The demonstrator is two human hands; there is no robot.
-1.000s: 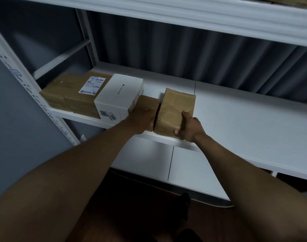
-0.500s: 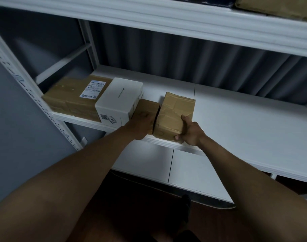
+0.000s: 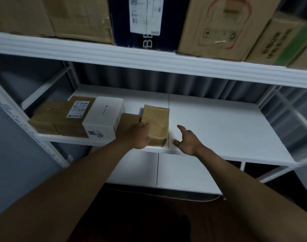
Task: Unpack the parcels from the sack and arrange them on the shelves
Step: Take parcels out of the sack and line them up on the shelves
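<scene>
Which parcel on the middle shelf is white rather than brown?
The white box, second from the left, between the labelled brown parcel and the low brown one by the left hand. The rest are brown.

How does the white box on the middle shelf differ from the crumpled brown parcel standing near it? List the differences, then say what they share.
The white box is smooth with crisp edges; the brown parcel is wrinkled and dented. The white box presses against a labelled carton; the brown parcel has bare shelf on its right. The left hand touches the brown parcel, not the white box; the right hand touches neither. Both sit at the shelf's front edge.
</scene>
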